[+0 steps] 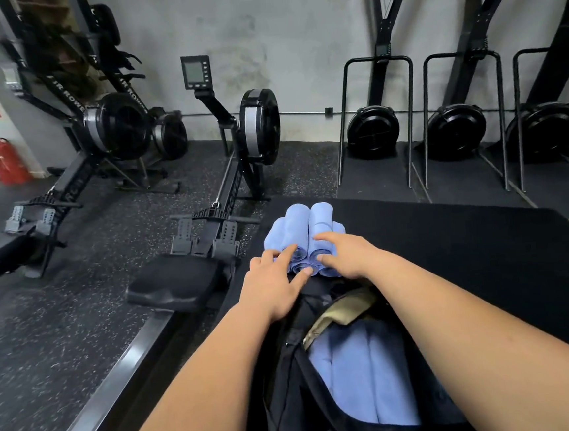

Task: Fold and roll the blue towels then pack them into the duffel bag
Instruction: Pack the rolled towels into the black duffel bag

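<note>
Several rolled blue towels (306,223) lay stacked in a small heap on the black mat (468,250), their spiral ends turned toward the person, and both bare arms were stretched out to them over the duffel bag (291,386). The left hand (275,285) had its fingers straight and spread apart, the tips touching the ends of the lower rolls on the left side of the heap, gripping nothing. The right hand (345,254) lay palm down on the right side of the heap, forefinger stretched over the top of a roll and thumb against that roll's end; whether those fingers had actually clamped on the roll I could not tell. The black bag sat just beside the heap on the person's side, its top gaping open, with a tan flap (346,308) folded back at the mouth and more packed towels (359,373) lying lengthwise side by side inside. Off the mat's left edge stood a rowing machine (258,128) with its seat (175,281) close to the left forearm and its monitor (196,71) raised on an arm. More rowers leaned against the wall further left, near two red fire extinguishers (3,161). Three black fan-wheel machines (372,132) stood in a row along the right wall.
</note>
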